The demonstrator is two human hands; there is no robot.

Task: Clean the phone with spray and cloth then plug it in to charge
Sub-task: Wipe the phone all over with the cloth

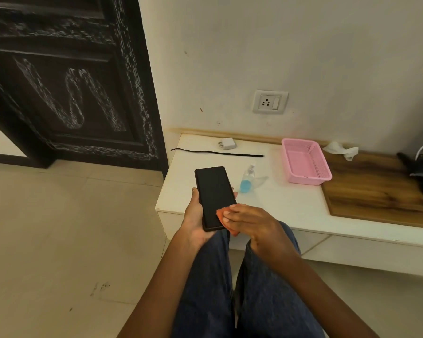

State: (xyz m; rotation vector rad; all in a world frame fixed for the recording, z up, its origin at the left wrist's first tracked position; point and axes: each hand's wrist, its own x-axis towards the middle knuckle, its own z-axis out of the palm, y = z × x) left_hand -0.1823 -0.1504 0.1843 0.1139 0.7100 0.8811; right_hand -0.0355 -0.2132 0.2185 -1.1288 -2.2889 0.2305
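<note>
the left hand (pixel 195 217) cradles the slim black phone (pixel 214 197) from below, palm under it, thumb along the left edge and fingertips curling up on the right edge, dark screen facing up. the phone sits out in front of the person's knees, over the near edge of the low white ledge (pixel 266 206). the right hand (pixel 248 222) lies flat on the lower right corner of the screen, fingers pressed together on a small orange cloth (pixel 220 213) that peeks out beneath the fingertips and below the palm. on the ledge just right of the phone stands the small clear spray bottle with blue liquid (pixel 247 178), upright, apart from both hands. further back, a black charging cable (pixel 216 152) lies stretched out straight, and the white wall charger plug (pixel 227 143) rests beside it near the wall. the white wall socket with its switch (pixel 269 101) is above, with nothing in it. a pink plastic mesh basket (pixel 303 182) sits to the right, partly over a brown wooden board (pixel 376 189). a crumpled white tissue (pixel 341 150) lies behind the basket.
</note>
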